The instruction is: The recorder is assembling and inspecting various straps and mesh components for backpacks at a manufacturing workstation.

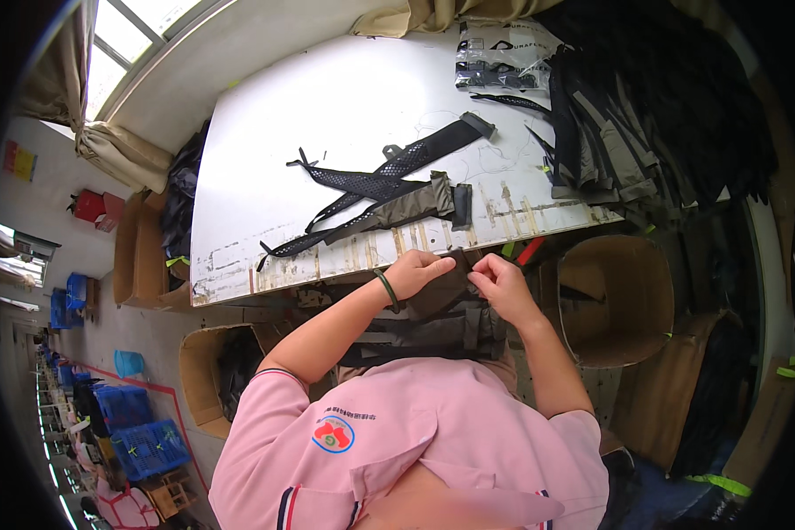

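Olive webbed pouch (433, 318) pinched by left hand (418, 272), right hand (501, 281), table (327, 115) edge

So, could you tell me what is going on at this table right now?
A person in a pink shirt holds a dark webbed fabric piece against their lap at the near edge of the white table. The left hand and right hand both pinch its top edge, close together. On the table lie black mesh straps and an olive strap piece, with a stack of dark fabric pieces to the right. Open cardboard boxes stand beside the person.
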### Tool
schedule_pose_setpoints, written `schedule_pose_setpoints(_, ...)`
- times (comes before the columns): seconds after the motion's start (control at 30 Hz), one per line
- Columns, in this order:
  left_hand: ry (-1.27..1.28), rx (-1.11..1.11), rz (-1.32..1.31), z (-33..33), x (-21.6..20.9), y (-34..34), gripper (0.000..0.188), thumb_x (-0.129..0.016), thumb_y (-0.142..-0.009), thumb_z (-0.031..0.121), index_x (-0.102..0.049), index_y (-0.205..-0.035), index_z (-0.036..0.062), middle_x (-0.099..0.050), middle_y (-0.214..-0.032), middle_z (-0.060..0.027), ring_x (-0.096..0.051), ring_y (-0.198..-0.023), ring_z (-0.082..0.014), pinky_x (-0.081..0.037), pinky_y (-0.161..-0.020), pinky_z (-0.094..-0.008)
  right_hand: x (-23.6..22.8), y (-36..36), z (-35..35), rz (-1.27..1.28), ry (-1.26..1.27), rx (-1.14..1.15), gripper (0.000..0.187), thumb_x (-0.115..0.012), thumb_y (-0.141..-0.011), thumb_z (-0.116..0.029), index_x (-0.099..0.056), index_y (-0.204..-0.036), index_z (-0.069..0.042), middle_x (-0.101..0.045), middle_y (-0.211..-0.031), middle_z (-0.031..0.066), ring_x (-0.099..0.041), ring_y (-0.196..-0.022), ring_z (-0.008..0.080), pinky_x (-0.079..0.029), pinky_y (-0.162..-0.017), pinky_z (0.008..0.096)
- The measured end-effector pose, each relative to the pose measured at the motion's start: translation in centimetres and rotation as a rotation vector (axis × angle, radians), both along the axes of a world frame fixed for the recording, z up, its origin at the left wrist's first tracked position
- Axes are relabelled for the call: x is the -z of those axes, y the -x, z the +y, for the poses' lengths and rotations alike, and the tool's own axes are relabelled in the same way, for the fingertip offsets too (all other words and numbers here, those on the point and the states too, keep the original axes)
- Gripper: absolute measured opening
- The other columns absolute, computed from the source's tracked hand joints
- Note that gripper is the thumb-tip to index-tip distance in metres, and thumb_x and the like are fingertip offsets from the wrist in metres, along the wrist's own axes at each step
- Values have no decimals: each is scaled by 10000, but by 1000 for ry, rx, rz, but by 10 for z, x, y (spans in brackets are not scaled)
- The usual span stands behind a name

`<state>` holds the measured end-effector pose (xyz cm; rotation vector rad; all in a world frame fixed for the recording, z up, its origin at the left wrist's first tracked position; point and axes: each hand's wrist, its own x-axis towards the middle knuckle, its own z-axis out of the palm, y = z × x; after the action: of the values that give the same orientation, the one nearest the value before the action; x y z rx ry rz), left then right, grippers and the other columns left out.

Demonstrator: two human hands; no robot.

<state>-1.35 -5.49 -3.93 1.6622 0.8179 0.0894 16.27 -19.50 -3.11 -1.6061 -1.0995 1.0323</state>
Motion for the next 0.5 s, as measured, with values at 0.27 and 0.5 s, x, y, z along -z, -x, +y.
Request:
schedule_pose_setpoints(0.27, -1161, -137, 316, 86, 35, 15, 433, -721, -762, 305, -597, -1123, 101, -575, -1105, -113, -531, -1050, -313, -420, -883, -421, 24, -35, -23, -939, 379, -39, 277, -696, -807, -297, -595, -879, -50, -640, -731, 127, -636, -711, 314, -495, -669, 428)
schedule_pose_setpoints(0.5, -699, -152, -3, 68, 12, 4, 317, -744, -704, 84, -570, -964, 34, -612, -902, -142, -606, -867, -326, -487, -743, -375, -2, 0, 74, -580, -339, 314, 385, -694, -820, -210, -510, -1109, -34, -607, -964, 161, -610, -889, 328, -489, -748, 399)
